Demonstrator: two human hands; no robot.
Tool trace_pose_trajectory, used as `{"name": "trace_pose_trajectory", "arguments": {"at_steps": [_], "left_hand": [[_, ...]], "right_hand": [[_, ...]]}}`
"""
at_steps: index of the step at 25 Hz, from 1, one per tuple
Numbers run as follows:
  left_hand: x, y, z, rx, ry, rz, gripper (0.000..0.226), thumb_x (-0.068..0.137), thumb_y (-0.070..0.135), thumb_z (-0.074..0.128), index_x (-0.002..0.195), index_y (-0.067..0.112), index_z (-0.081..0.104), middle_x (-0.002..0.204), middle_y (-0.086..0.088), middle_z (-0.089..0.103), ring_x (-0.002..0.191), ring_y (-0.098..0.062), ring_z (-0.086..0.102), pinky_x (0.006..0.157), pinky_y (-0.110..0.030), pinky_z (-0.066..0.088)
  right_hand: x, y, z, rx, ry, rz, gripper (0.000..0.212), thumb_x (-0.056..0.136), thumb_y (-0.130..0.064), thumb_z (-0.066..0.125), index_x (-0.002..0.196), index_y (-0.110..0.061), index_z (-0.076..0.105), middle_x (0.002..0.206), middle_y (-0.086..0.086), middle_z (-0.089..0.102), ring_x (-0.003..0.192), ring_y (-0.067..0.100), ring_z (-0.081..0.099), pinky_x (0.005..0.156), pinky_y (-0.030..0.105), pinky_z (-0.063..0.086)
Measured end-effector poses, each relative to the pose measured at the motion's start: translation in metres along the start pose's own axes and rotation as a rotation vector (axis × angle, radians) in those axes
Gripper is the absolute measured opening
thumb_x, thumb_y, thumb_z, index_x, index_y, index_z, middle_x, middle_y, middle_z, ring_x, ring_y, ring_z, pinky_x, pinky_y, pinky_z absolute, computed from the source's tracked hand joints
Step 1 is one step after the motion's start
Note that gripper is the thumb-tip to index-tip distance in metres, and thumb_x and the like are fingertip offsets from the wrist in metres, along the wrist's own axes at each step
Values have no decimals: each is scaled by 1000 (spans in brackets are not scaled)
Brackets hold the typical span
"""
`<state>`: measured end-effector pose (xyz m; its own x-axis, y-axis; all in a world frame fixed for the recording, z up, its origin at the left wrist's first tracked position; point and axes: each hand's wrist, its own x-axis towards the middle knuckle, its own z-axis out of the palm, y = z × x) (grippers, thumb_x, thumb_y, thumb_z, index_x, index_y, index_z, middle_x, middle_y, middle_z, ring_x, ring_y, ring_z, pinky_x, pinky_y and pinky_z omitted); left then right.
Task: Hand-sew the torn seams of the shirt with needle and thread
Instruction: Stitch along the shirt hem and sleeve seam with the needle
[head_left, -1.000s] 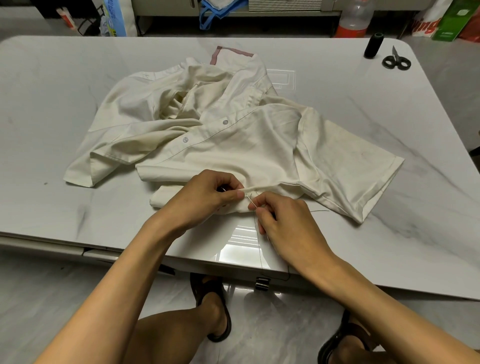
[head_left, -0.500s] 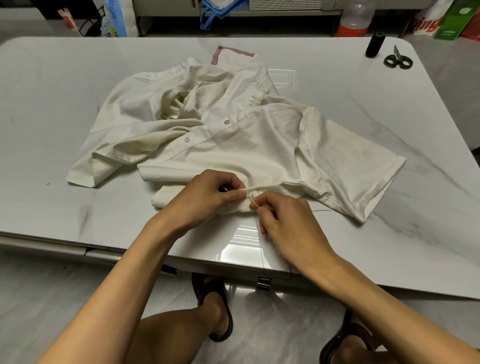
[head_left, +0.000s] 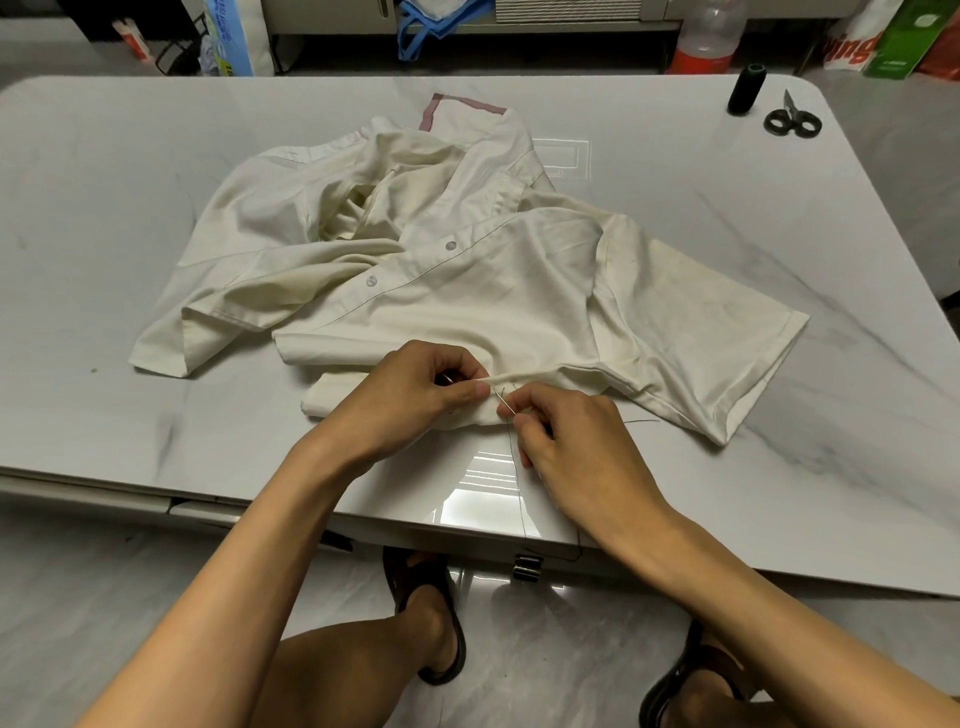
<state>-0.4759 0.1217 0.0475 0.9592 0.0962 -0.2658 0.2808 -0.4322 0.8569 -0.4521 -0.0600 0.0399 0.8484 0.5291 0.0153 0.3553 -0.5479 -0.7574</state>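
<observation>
Cream shirt (head_left: 467, 291) lies crumpled on the marble table (head_left: 104, 156), collar toward 12 o'clock, one short sleeve (head_left: 717, 338) spread out to 3 o'clock. Work spot is the shirt's near edge at 6 o'clock, right in front of the person.

Left hand (head_left: 415, 395): thumb and fingers curled, pinching a raised fold of the shirt edge. Right hand (head_left: 576, 447): thumb and forefinger pinching the needle (head_left: 505, 404), other fingers curled under. Needle slants toward 11 o'clock, tip at the pinched fold, just beside the left thumb. Can't tell whether the tip is already through the cloth.

Dark thread (head_left: 517, 483) runs from the needle toward 6 o'clock across the table to its near edge. A thinner strand lies out toward 3 o'clock, near the sleeve hem.

Progress, as a judgement: mid-stitch, sewing underway on this seam. Needle is threaded and at the cloth, so setup is done. Finished stitches too small to see, tear itself hidden in the fold, so no count possible. The length of thread trailing suggests early to middle of this seam. Left: more stitches, knot off, cut. Scissors (head_left: 792, 122) and black spool (head_left: 746, 88) sit far off at the 1 o'clock corner, nothing touching them. Whether other seams need work: can't tell.
</observation>
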Motion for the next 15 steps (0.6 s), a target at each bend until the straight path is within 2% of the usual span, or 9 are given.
{"name": "trace_pose_trajectory", "arguments": {"at_steps": [8,13,15], "left_hand": [[1,-1,0,-19,-7,-6,15,94,21,68,81,16,72,63,7,56,63,-12,46,66,-33,36],[0,0,0,-20,-8,-5,14,94,20,68,82,15,73,64,6,56,63,-10,47,65,-31,37],[0,0,0,-20,-7,-7,14,94,20,67,83,14,73,64,6,56,63,-10,47,65,-30,37]], "right_hand": [[-1,-1,-1,1,14,-6,23,95,-12,50,99,-19,72,58,-21,47,70,6,51,71,28,42],[0,-1,1,6,-3,9,24,95,-13,50,100,-20,72,60,-18,50,70,10,55,71,30,45],[0,-1,1,11,-3,8,24,95,-13,50,100,-20,72,60,-19,49,69,7,53,71,29,44]]}}
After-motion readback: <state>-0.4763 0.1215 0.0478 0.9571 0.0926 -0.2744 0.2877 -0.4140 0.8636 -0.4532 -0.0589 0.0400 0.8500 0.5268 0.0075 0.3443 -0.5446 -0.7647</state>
